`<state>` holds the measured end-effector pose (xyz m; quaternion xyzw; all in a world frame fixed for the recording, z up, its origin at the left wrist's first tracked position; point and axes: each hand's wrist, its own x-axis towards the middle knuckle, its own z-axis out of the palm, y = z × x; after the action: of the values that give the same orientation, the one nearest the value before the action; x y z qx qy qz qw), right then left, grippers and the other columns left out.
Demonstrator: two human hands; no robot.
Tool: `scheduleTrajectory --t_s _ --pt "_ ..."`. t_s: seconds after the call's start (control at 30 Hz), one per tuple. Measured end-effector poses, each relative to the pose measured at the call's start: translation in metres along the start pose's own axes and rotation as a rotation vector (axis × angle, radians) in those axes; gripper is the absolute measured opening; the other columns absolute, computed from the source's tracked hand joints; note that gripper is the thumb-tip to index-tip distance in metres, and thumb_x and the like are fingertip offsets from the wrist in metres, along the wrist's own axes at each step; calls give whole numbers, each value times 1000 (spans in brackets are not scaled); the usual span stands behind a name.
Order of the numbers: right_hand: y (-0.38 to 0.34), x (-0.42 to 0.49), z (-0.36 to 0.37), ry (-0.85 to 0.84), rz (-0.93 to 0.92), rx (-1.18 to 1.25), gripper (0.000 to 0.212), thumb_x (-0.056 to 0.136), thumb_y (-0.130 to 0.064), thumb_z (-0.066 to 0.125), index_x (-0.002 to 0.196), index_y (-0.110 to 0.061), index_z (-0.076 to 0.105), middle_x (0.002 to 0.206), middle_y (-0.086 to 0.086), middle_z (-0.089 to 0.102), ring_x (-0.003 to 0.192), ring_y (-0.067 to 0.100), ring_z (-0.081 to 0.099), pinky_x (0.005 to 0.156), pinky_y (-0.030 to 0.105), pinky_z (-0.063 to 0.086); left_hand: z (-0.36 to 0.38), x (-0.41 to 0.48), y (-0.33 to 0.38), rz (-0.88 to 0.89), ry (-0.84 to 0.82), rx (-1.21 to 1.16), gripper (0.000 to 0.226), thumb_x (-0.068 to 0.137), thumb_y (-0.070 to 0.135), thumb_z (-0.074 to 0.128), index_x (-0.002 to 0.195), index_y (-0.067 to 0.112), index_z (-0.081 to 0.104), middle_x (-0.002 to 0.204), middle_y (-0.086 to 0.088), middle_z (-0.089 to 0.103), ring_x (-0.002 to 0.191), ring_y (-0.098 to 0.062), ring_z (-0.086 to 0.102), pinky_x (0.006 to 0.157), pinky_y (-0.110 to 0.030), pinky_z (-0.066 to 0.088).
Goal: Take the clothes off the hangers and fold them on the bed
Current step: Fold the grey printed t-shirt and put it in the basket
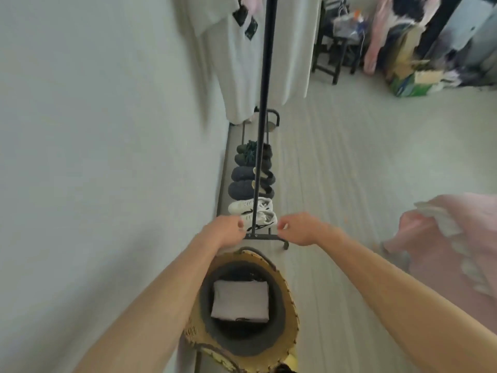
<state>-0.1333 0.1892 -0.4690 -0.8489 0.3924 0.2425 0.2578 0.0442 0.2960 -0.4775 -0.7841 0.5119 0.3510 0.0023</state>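
Floor (pixel 349 157) lies bare between rack base (pixel 265 236) and pink fabric (pixel 443 251) edge, left hand (pixel 226 231) and right hand (pixel 301 230) clenched empty

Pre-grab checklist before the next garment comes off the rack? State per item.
1. Hands free: left hand and right hand have curled fingers, nothing seen in either. ok
2. Clothes left to take: white garment hangs by the rack pole. ok
3. Hanger located: above the frame. cannot tell
4. Hands at the garment: both are low, over the white sneakers, apart from it. not ok
5. Folding space: only an edge of pink bedding shows. cannot tell
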Motion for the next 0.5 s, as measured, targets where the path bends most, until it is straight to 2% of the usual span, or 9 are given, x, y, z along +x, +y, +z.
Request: scheduleTrajectory --t_s 0.1,0.17,0.27,0.33,0.43,0.5 --pt "-5 -75 -99 218 -18 -31 32 102 -35 45 127 -25 60 131 2 62 118 25 56 97 35 44 -87 -49 59 94 167 6 33 101 37 46 129 23 57 126 -2 62 111 -22 58 99 -41 48" --pt "-3 -115 -151 328 -21 -30 30 101 -36 46 125 -25 61 127 1 64 113 24 58 93 34 45 -133 -74 93 137 247 11 33 101 37 46 130 25 57 127 -1 62 113 -21 57 99 -38 48" --pt "6 -171 -222 472 -31 3 29 101 -39 46 124 -27 60 123 1 65 106 22 61 93 37 50 -192 -114 143 194 359 7 30 102 36 46 127 25 59 124 2 62 109 -17 58 88 -29 45" --pt "13 -201 -260 562 -60 26 31 101 -41 47 127 -28 58 125 0 65 108 22 61 95 37 50 -223 -136 170 222 418 -19 28 102 36 47 124 26 60 119 5 63 104 -14 60 86 -27 46" --pt "26 -238 -307 691 -138 37 36 100 -41 49 132 -27 54 131 -1 61 115 20 58 97 36 48 -258 -161 207 241 520 -54 21 100 38 51 117 31 61 110 10 62 101 -13 61 93 -31 50" --pt "39 -257 -332 752 -203 51 39 99 -42 49 135 -29 52 133 -3 59 118 18 55 100 37 47 -269 -171 231 243 595 -96 15 98 39 52 110 35 61 102 16 61 100 -10 60 91 -27 47"
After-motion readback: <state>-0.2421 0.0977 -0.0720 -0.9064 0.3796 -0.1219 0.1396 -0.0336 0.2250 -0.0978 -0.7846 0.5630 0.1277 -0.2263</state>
